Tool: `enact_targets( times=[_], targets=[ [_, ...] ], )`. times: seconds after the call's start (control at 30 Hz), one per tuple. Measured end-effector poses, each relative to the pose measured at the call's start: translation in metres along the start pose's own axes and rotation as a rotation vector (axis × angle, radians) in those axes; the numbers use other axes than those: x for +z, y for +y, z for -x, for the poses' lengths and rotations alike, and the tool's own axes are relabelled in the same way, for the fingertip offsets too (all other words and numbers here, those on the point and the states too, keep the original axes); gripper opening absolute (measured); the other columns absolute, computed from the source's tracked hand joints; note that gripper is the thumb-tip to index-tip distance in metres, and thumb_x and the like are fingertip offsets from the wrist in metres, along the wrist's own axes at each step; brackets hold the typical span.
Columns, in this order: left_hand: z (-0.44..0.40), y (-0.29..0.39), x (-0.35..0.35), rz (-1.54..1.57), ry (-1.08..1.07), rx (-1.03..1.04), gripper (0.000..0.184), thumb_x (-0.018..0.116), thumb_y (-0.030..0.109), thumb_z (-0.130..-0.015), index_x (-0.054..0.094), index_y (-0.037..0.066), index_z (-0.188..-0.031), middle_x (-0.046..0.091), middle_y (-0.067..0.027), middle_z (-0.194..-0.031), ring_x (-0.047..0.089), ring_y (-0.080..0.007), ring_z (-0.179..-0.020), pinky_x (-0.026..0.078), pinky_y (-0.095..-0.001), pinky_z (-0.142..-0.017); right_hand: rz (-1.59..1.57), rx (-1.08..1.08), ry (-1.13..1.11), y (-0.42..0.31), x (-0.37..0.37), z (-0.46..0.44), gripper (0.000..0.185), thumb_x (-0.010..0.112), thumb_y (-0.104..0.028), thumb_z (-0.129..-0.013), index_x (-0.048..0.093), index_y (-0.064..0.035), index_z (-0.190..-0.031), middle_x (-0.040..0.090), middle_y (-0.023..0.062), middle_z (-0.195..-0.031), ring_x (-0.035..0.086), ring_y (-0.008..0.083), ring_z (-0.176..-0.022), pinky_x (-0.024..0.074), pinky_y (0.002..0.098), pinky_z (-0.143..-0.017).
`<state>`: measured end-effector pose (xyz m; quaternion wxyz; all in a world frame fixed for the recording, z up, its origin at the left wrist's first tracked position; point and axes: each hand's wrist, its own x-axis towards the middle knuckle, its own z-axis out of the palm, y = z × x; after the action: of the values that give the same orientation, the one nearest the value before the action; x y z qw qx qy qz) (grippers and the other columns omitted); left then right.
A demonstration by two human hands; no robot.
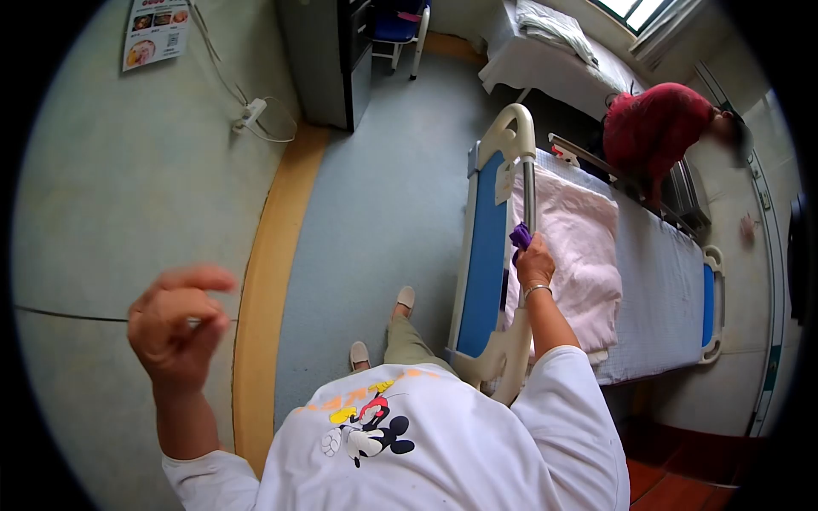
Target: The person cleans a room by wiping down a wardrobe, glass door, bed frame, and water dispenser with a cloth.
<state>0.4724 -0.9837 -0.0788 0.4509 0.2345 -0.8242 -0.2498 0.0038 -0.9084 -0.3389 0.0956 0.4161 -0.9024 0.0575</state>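
A purple cloth (pixel 520 236) is bunched in my right hand (pixel 535 262), whose fingers close on it against the metal bar (pixel 529 192) of the bed's end board (pixel 482 255). A bracelet circles that wrist. Under my right forearm, a folded pale pink quilt (pixel 579 255) lies on the bed. My left hand (pixel 177 325) is raised at the left, near the wall, with its fingers loosely curled and no object visible in them. Slight blur softens its outline.
A person in red (pixel 652 128) bends over the bed's far side, near a side rail (pixel 673 213). Behind stands another bed with a white sheet (pixel 554 64). A dark cabinet (pixel 319 60), blue chair (pixel 396 27) and power strip (pixel 250 114) are along the left and back.
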Motion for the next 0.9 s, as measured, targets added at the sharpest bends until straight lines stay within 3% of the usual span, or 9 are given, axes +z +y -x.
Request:
enact_targets(
  times=[0.1, 0.2, 0.33, 0.47, 0.63, 0.7, 0.77, 0.87, 0.9],
  targets=[
    [0.003, -0.016, -0.051, -0.436, 0.209, 0.047, 0.033, 0.059, 0.021, -0.079, 0.054, 0.003, -0.106, 0.049, -0.0164, -0.115, 0.048, -0.0274, -0.107, 0.040, -0.0381, -0.087, -0.017, 0.000, 0.005, 0.001, 0.002, -0.001, 0.038, 0.054, -0.025, -0.076, 0.047, -0.0038, -0.106, 0.058, 0.0145, -0.082, 0.060, 0.0309, -0.068, 0.0479, 0.0390, -0.059],
    [0.007, -0.048, -0.164, -0.923, 0.429, -0.080, 0.044, 0.048, 0.024, -0.086, 0.038, 0.005, -0.124, 0.036, -0.0132, -0.129, 0.032, -0.0219, -0.121, 0.025, -0.0355, -0.100, 0.003, 0.009, -0.014, 0.004, 0.004, -0.003, 0.037, 0.055, -0.026, -0.076, 0.047, -0.0048, -0.106, 0.058, 0.0146, -0.082, 0.059, 0.0314, -0.068, 0.0477, 0.0397, -0.058],
    [-0.007, -0.027, -0.231, -0.730, 0.754, -0.290, 0.085, 0.052, 0.041, -0.079, 0.005, -0.006, -0.130, 0.006, -0.0269, -0.136, 0.015, -0.0325, -0.126, 0.017, -0.0379, -0.102, 0.017, 0.006, 0.007, 0.004, 0.008, -0.001, 0.038, 0.055, -0.026, -0.076, 0.047, -0.0053, -0.106, 0.058, 0.0145, -0.083, 0.059, 0.0315, -0.068, 0.0478, 0.0399, -0.058],
    [-0.007, 0.000, -0.276, -0.777, 0.735, 0.092, 0.083, 0.057, 0.030, -0.079, 0.004, -0.005, -0.131, 0.008, -0.0276, -0.135, 0.019, -0.0286, -0.125, 0.021, -0.0377, -0.101, 0.014, -0.012, 0.043, 0.005, 0.008, 0.000, 0.037, 0.055, -0.025, -0.076, 0.047, -0.0055, -0.106, 0.057, 0.0141, -0.083, 0.059, 0.0312, -0.068, 0.0481, 0.0397, -0.059],
    [-0.001, -0.002, -0.330, -1.199, 0.914, 0.245, 0.079, 0.062, 0.031, -0.075, 0.017, -0.007, -0.128, 0.026, -0.0290, -0.128, 0.035, -0.0307, -0.114, 0.030, -0.0383, -0.094, 0.011, 0.004, 0.000, 0.004, 0.006, -0.001, 0.036, 0.053, -0.025, -0.076, 0.046, -0.0043, -0.105, 0.057, 0.0140, -0.084, 0.059, 0.0309, -0.068, 0.0484, 0.0395, -0.059],
    [-0.002, -0.021, -0.342, -1.082, 1.034, -0.190, 0.078, 0.062, 0.031, -0.074, 0.019, -0.007, -0.128, 0.027, -0.0292, -0.127, 0.036, -0.0318, -0.113, 0.031, -0.0383, -0.094, -0.028, 0.057, -0.019, 0.003, 0.006, 0.000, 0.032, 0.052, -0.026, -0.077, 0.047, -0.0076, -0.102, 0.057, 0.0148, -0.086, 0.058, 0.0334, -0.071, 0.0471, 0.0424, -0.061],
    [-0.010, -0.062, -0.325, -0.854, 1.068, -0.074, 0.078, 0.062, 0.031, -0.074, 0.021, -0.007, -0.127, 0.027, -0.0296, -0.127, 0.035, -0.0333, -0.115, 0.029, -0.0385, -0.095, -0.014, 0.019, 0.018, 0.010, 0.018, -0.002, 0.029, 0.051, -0.022, -0.075, 0.047, -0.0065, -0.099, 0.057, 0.0142, -0.080, 0.059, 0.0329, -0.067, 0.0474, 0.0425, -0.058],
    [-0.019, -0.114, -0.297, -0.918, 1.030, -0.298, 0.077, 0.063, 0.030, -0.073, 0.021, -0.003, -0.129, 0.025, -0.0281, -0.129, 0.034, -0.0360, -0.115, 0.029, -0.0398, -0.096, -0.044, 0.039, 0.023, 0.003, 0.002, 0.001, 0.028, 0.050, -0.024, -0.077, 0.047, -0.0066, -0.099, 0.057, 0.0145, -0.078, 0.058, 0.0336, -0.066, 0.0475, 0.0432, -0.058],
    [-0.027, -0.132, -0.269, -0.860, 0.763, -0.255, 0.057, 0.052, 0.028, -0.081, 0.029, 0.001, -0.127, 0.033, -0.0192, -0.128, 0.034, -0.0274, -0.117, 0.028, -0.0361, -0.098, -0.013, 0.039, -0.048, 0.004, 0.003, -0.001, 0.038, 0.053, -0.022, -0.076, 0.044, -0.0023, -0.107, 0.056, 0.0141, -0.080, 0.060, 0.0308, -0.067, 0.0491, 0.0402, -0.058]
  ],
)
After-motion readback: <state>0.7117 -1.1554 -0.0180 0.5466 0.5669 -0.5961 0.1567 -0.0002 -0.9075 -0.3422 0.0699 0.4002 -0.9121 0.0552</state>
